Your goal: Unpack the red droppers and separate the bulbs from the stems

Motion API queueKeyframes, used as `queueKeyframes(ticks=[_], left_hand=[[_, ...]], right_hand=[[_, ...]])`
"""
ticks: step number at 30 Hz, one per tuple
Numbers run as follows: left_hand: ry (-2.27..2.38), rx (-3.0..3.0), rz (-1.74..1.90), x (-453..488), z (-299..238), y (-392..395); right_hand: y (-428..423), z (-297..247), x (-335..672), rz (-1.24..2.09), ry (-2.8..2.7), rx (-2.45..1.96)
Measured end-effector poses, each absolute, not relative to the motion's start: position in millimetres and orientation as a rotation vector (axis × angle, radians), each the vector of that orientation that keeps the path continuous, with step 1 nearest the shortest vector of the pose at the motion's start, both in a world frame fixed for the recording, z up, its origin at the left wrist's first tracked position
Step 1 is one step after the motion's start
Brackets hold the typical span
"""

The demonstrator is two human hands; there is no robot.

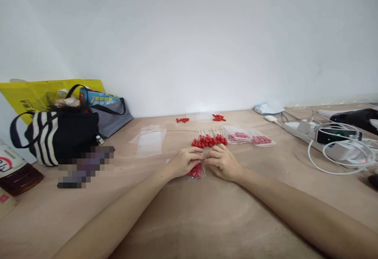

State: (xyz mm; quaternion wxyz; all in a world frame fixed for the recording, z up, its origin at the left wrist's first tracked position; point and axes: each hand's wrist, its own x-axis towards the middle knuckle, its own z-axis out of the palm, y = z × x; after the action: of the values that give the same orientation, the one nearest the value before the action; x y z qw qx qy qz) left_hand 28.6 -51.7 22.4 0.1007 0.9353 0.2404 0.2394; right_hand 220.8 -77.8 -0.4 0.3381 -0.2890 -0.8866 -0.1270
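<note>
Both of my hands rest together at the middle of the table. My left hand (186, 161) and my right hand (223, 161) have their fingers curled and pinched on a small clear bag of red-tipped sticks (196, 170), whose red ends show between the hands. Just beyond my fingers lies a loose bunch of red-tipped sticks (209, 140) with thin pale stems. To the right of that bunch lie two filled clear bags (251, 137). Two little groups of red pieces (218, 117) lie farther back near the wall.
Empty clear bags (149, 138) lie left of centre. A striped tote bag (56, 135) and a yellow bag (32, 93) stand at the far left, a bottle (14, 170) beside them. A power strip with chargers and white cables (336, 144) fills the right side.
</note>
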Motion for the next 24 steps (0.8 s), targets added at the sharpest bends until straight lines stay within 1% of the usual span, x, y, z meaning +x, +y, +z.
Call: queueKeyframes(ticks=[7,12,14,20,24], left_hand=[[0.7,2.866,0.673,30,21,-54],[0.723,2.974,0.518,32,24,-55],[0.726,2.992,0.488,30,25,-54],[0.797,2.773,0.726,21,31,-49],[0.891,2.631,0.737,13,35,-56]], right_hand=[[-78,4,218,-0.454,-2.37,-0.689],[-77,5,216,-0.546,-2.429,-0.619],[-75,6,216,-0.531,-2.456,-0.583],[-73,6,221,-0.42,-2.495,-0.649],[-74,9,227,-0.321,-2.538,-0.7]])
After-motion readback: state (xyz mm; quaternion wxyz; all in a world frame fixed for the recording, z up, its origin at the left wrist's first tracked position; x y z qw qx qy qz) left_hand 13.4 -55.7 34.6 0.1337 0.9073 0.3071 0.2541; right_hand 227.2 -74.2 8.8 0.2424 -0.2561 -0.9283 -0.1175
